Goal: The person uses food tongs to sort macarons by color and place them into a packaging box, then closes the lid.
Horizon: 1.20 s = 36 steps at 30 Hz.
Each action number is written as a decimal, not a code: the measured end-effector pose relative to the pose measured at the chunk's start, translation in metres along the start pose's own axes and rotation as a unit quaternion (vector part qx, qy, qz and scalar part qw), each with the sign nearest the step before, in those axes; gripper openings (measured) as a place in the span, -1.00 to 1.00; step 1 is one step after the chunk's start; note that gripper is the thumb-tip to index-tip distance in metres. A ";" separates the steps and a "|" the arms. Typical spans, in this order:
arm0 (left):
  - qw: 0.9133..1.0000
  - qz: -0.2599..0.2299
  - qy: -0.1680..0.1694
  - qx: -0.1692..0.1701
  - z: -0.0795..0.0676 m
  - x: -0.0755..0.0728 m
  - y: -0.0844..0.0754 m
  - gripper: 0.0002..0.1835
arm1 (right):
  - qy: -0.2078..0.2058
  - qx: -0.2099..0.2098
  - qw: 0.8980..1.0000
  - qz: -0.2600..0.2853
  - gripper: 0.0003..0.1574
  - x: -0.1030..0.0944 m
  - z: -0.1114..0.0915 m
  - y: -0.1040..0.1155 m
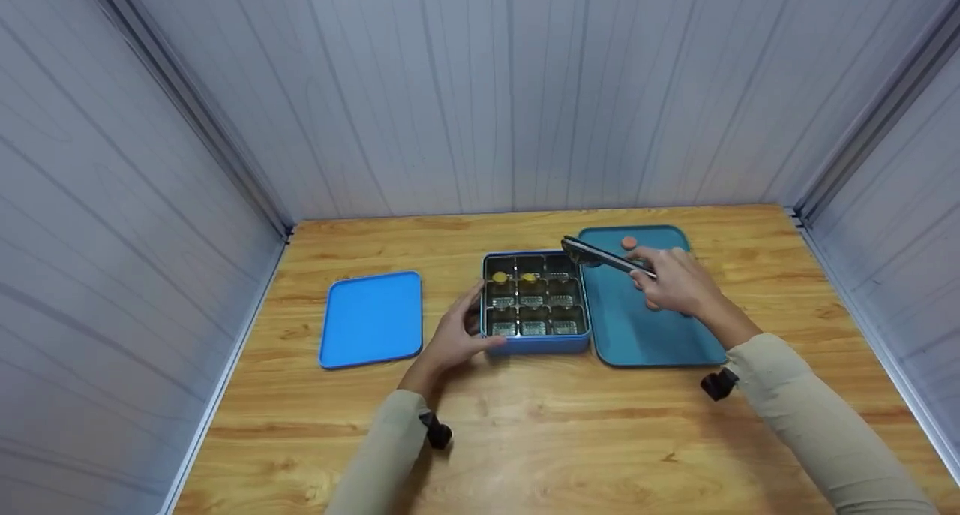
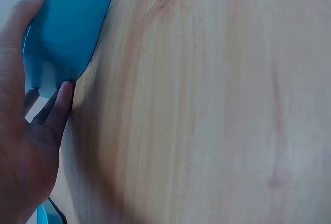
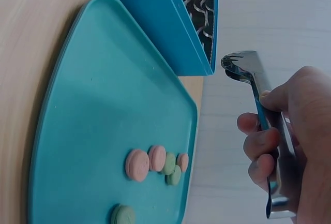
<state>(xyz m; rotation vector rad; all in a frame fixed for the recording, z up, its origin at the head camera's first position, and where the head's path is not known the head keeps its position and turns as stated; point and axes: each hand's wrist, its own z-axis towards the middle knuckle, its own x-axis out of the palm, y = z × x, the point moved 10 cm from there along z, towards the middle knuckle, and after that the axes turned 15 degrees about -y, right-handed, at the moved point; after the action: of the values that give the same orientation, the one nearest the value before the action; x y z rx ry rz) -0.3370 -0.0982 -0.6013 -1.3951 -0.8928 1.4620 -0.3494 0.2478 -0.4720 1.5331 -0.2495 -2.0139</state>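
Note:
A blue box (image 1: pixel 551 344) with a dark divided insert stands mid-table; two yellow macarons (image 1: pixel 499 277) sit in its back compartments. My left hand (image 1: pixel 454 336) holds the box by its front left corner, thumb on the front wall and fingers along the left side. In my right hand (image 1: pixel 679 282) is a pair of metal tongs (image 1: pixel 611 260), gripped between thumb and fingers. The tongs' head is raised near the box's back right corner. Whether anything sits between the tips, I cannot tell. Pink macarons (image 3: pixel 137 165) and green macarons (image 3: pixel 123 215) lie on the teal tray (image 3: pixel 93 110).
The teal tray lies just right of the box, partly under my right hand. Left of the box is a flat blue lid (image 1: pixel 373 318) on the wooden table (image 1: pixel 525 440). Pale panels (image 1: pixel 480 94) close in the back and both sides.

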 end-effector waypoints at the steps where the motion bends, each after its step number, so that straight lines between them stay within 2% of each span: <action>1: 1.000 -0.001 0.001 0.002 0.000 0.000 0.000 0.28 | 0.000 -0.002 1.000 -0.004 -0.58 0.002 0.001 0.001; 8: 1.000 -0.021 0.002 -0.003 0.001 0.001 0.000 0.27 | -0.008 -0.023 0.999 -0.022 -0.58 0.014 0.007 0.010; 15: 1.000 -0.021 -0.003 -0.007 0.001 0.001 -0.001 0.25 | -0.009 -0.031 0.999 -0.025 -0.61 0.025 0.009 0.012; 31: 1.000 -0.005 -0.007 -0.009 0.001 -0.001 0.001 0.24 | -0.007 -0.028 0.999 -0.022 -0.57 0.030 0.008 0.013; 36: 0.999 -0.041 0.005 0.004 0.000 0.002 -0.005 0.24 | -0.009 -0.014 0.999 -0.029 -0.50 0.030 0.008 0.011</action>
<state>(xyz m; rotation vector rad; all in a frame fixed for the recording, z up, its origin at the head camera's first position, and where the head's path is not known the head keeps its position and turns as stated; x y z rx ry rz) -0.3362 -0.0950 -0.5972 -1.3428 -0.9253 1.3948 -0.3583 0.2208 -0.4891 1.5216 -0.1857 -2.0692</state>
